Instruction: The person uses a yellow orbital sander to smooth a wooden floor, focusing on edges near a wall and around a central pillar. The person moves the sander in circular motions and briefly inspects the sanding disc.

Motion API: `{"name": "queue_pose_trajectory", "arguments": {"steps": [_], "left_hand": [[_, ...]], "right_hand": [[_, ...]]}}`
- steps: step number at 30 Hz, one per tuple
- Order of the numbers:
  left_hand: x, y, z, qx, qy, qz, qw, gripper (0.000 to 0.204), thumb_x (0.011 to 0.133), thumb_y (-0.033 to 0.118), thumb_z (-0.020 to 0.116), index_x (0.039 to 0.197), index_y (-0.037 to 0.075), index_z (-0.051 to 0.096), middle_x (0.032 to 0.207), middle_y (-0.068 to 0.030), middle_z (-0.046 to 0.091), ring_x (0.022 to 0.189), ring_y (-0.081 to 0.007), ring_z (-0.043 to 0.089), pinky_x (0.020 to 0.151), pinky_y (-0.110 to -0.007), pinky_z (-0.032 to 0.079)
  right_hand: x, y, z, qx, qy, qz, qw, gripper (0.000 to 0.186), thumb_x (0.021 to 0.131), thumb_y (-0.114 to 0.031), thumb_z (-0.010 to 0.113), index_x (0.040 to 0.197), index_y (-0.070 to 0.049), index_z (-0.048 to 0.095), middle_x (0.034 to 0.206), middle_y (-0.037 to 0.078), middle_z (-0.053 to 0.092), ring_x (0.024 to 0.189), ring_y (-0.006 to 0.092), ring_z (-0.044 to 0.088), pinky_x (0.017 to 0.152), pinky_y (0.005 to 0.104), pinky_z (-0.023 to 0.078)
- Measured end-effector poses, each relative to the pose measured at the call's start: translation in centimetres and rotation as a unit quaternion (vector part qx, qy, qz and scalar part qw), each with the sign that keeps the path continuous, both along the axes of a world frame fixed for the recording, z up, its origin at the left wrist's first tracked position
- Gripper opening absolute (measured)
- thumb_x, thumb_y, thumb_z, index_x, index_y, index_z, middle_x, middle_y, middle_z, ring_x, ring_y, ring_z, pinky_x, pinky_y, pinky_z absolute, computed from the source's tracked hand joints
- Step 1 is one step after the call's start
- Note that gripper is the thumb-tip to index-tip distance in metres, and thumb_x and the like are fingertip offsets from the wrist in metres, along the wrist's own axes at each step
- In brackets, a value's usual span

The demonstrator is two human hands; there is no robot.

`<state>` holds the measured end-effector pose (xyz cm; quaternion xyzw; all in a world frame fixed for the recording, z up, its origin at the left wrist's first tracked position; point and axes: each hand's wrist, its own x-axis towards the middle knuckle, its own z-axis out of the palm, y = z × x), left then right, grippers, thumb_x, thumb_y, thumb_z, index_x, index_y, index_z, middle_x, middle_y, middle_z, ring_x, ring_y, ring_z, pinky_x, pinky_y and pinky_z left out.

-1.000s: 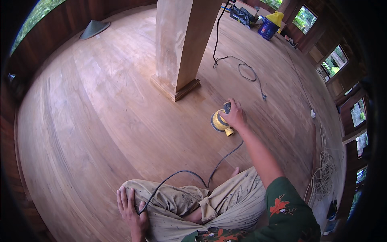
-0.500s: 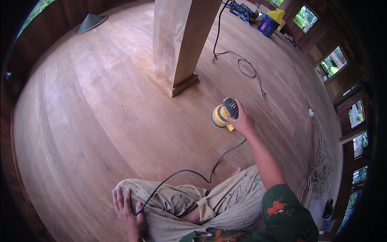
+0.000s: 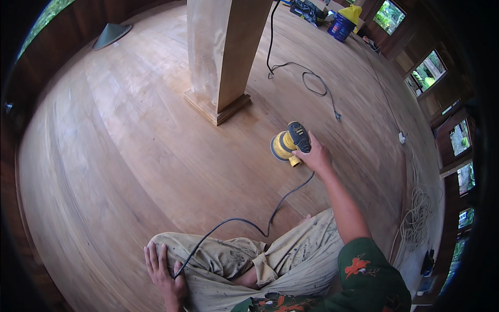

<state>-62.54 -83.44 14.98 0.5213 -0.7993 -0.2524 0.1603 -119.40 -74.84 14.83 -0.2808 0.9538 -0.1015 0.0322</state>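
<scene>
My right hand (image 3: 318, 158) grips a yellow-and-dark orbital sander (image 3: 285, 145) from the right side; its round pad is down on the wooden floorboards (image 3: 145, 177). A black cord (image 3: 244, 221) curves from the sander across the floor and over my trousers. My left hand (image 3: 165, 273) rests with fingers apart on my bent left knee, where the cord passes by the thumb. I sit cross-legged in paint-spotted beige trousers (image 3: 296, 244). Just beyond the sander stands a square wooden post (image 3: 208, 57) on a moulded base.
A loose cable loop (image 3: 317, 88) lies right of the post. A blue bucket (image 3: 340, 27) with a yellow item and dark bags (image 3: 304, 11) are at the back. A cone-shaped hat (image 3: 110, 37) lies far left. Coiled pale cable (image 3: 416, 218) runs along the right side, below windows.
My right hand has slid from over the sander's top toward its right side, showing more of the dark top, which has tilted or turned slightly. The view has shifted a little; my left hand stays on the knee.
</scene>
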Motion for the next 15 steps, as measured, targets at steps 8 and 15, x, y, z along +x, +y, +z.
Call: {"name": "queue_pose_trajectory", "arguments": {"steps": [8, 15], "left_hand": [[0.2, -0.1, -0.5, -0.006, -0.011, -0.008, 1.000, 0.063, 0.097, 0.031, 0.070, 0.154, 0.007, 0.063, 0.172, -0.0230, 0.044, 0.162, -0.0493, 0.033, 0.132, -0.058, 0.027], [-2.3, -2.0, 1.6, 0.031, -0.161, -0.129, 0.978, 0.080, 0.086, 0.025, 0.077, 0.161, 0.010, 0.053, 0.170, -0.0235, 0.046, 0.161, -0.0492, 0.034, 0.132, -0.058, 0.027]], "right_hand": [[-1.1, 1.1, 1.0, -0.018, -0.099, 0.020, 0.995, 0.074, 0.082, -0.051, 0.092, 0.140, -0.012, 0.066, 0.132, 0.020, 0.076, 0.123, 0.0391, 0.073, 0.101, 0.0519, 0.060], [-2.0, 2.2, 0.3, 0.014, -0.104, -0.004, 0.995, 0.114, 0.079, -0.057, 0.093, 0.168, -0.007, 0.040, 0.142, 0.022, 0.072, 0.129, 0.0398, 0.071, 0.107, 0.0506, 0.059]]}}
